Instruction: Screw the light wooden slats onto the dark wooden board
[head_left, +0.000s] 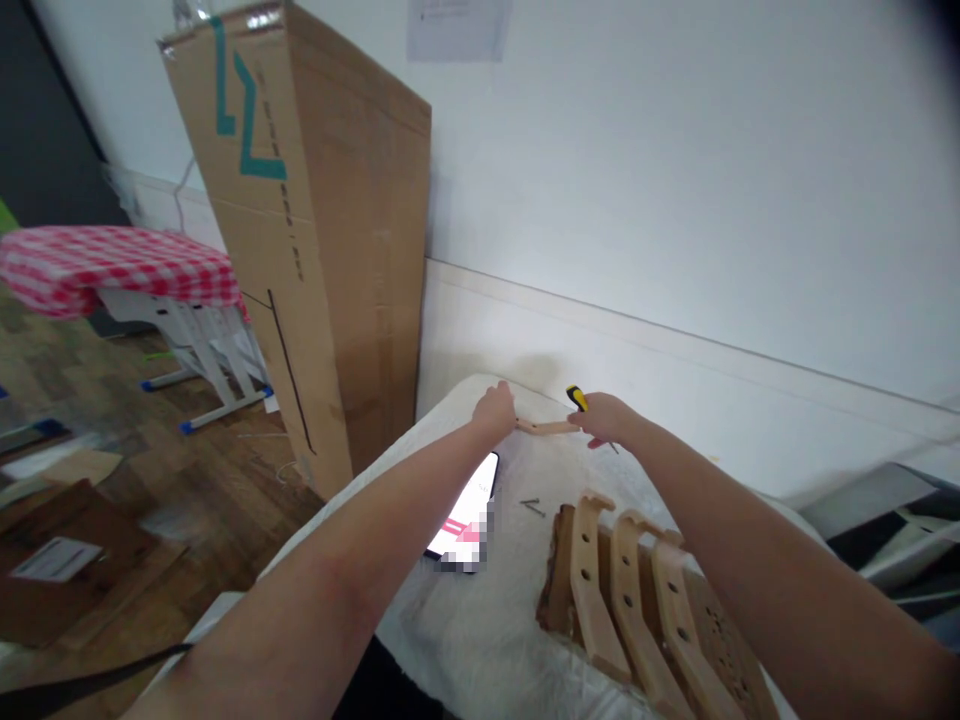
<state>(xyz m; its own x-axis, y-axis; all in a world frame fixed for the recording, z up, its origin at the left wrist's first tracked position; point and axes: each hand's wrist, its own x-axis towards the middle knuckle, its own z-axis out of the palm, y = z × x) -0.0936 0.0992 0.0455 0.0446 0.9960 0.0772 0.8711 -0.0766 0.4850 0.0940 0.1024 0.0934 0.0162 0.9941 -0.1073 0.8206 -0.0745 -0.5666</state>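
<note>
My left hand [495,412] is closed round the left end of a slim, bent wooden piece [538,429] with dark holes. At its other end, my right hand [606,418] grips a screwdriver [577,397] by its yellow-and-black handle, the thin shaft showing below the palm. The right fingers also meet the wooden piece's end. Both hands are over the far part of a table with a white cloth [480,640]. Two screws [532,505] lie on the cloth, nearer me. A lit phone [466,515] lies beside my left forearm, which partly covers it.
Several curved wooden pieces with holes [628,590] rest on a wooden board at the front right. A tall cardboard box [367,220] stands left of the table, against the white wall [675,150]. A red-checked cloth [127,262] covers another table at far left.
</note>
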